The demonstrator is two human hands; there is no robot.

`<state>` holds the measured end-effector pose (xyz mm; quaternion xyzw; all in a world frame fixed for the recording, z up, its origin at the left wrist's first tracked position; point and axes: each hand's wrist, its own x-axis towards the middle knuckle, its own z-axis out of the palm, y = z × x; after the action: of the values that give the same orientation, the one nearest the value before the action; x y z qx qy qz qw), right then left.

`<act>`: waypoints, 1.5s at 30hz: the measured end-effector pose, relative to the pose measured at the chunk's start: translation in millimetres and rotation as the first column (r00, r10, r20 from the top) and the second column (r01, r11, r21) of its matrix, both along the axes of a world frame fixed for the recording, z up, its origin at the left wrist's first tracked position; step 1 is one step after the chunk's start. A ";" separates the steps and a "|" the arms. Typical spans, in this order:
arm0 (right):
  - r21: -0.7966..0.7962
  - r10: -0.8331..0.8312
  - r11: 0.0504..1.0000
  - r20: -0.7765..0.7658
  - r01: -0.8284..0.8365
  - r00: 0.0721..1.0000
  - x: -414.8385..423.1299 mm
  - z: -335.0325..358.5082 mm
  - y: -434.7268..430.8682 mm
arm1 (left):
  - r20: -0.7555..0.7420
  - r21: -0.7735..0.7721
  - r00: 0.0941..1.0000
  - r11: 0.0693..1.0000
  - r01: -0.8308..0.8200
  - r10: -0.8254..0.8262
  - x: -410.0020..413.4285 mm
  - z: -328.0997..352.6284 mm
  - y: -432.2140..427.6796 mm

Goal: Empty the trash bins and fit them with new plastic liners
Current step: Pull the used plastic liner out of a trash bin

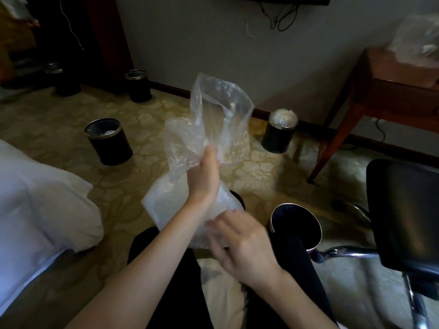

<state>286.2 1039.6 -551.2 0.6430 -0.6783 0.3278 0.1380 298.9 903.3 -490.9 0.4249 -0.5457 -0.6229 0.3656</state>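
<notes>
Honestly, early days: left hand (204, 172) clenches the bag (213, 110), right hand (242, 245) too blurry to tell its grip; nearest bin (297, 224) looks unlined, full bin (280, 134) at the floor's far edge waits.

The bag (221, 108) pinched in your left hand (204, 172) is clear. Past its fingers (209, 153), the carpet (154, 108) is yellow with flower shapes. The bin (109, 148) left of them is black with a silver rim.
</notes>
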 end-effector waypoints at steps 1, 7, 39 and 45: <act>-0.020 -0.082 0.996 0.019 0.082 0.996 -7.6 5.3 -1.3 | 0.029 -0.035 0.999 0.999 0.026 -0.025 2.7 0.3 -1.1; 0.411 -0.301 0.897 0.305 0.160 0.904 -40.9 13.6 -13.9 | 0.047 -0.054 0.989 0.988 0.144 -0.142 7.2 5.6 -1.1; 0.063 -0.384 0.919 -0.087 0.390 0.919 -10.6 -6.9 -17.4 | 0.190 0.139 0.978 0.988 0.066 -0.092 -13.8 5.5 24.3; 0.374 -0.056 0.927 0.144 -0.002 0.988 2.5 -6.6 -20.6 | 0.242 0.127 0.961 0.986 0.107 -0.135 -12.5 -3.6 29.6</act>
<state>288.7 1019.0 -557.9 0.6212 -0.7455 0.2391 -0.0347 286.4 932.8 -494.4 0.4857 -0.5762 -0.6155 0.2308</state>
